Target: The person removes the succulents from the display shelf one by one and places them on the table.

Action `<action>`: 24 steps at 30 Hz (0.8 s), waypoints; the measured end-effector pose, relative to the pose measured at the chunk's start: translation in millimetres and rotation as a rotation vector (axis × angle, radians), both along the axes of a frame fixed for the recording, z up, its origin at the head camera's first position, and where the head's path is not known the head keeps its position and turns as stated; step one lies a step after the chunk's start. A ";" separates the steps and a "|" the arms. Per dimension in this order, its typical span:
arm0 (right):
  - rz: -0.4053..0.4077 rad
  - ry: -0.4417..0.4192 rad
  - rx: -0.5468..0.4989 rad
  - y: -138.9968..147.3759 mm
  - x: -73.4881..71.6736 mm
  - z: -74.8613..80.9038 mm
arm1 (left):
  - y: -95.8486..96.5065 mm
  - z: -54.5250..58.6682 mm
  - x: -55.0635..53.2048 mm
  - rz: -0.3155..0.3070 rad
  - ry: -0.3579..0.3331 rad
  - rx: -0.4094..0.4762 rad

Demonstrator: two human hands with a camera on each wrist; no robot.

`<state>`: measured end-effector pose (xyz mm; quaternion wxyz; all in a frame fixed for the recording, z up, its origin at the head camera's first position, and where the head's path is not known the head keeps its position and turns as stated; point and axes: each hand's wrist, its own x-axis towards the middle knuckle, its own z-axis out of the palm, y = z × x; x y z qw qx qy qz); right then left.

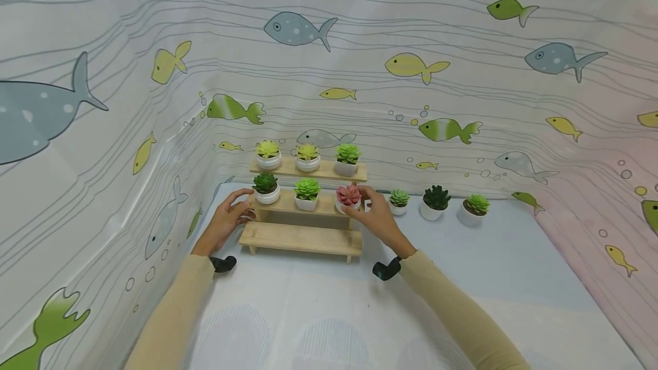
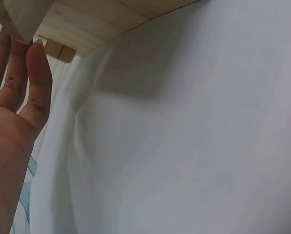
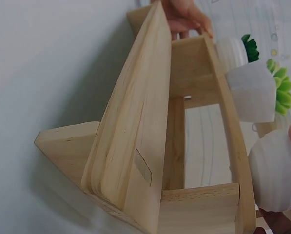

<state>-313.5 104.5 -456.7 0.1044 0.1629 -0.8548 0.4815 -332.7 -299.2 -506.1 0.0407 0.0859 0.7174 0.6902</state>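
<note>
A three-step wooden plant stand (image 1: pixel 300 237) stands on the table, its lowest board bare. My left hand (image 1: pixel 226 218) holds the left end of the middle board, beside a dark green succulent in a white pot (image 1: pixel 267 192); in the left wrist view, fingertips (image 2: pixel 38 63) meet the wood. At the middle board's right end, my right hand (image 1: pixel 379 216) grips a red succulent (image 1: pixel 348 195), thumb and fingers around its ribbed white pot (image 3: pixel 274 170). The pot sits on or just at the board. Between the two pots is a light green succulent (image 1: pixel 307 190).
Along the top board stand two yellow-green succulents (image 1: pixel 268 153) and a green one (image 1: pixel 348 157). Right of the stand, three more potted succulents (image 1: pixel 435 201) line the table's back. Fish-patterned cloth walls (image 1: pixel 360 73) rise behind and on both sides of the pale tabletop (image 1: pixel 288 313).
</note>
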 end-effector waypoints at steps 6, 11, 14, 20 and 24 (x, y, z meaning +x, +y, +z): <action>-0.006 -0.007 -0.013 1.5 4.8 3.4 | 0.5 -0.1 -0.2 -0.002 0.001 0.008; -0.012 -0.022 -0.015 4.9 9.6 5.6 | 0.6 2.3 3.5 -0.005 0.011 0.009; -0.006 -0.032 -0.028 8.3 12.2 5.8 | 1.4 3.3 5.2 -0.002 0.012 0.010; -0.006 -0.036 -0.045 16.5 17.5 5.9 | 2.4 3.0 5.4 0.003 0.005 0.006; -0.011 -0.034 -0.042 21.9 20.4 6.0 | 2.9 3.5 5.1 0.001 0.006 0.007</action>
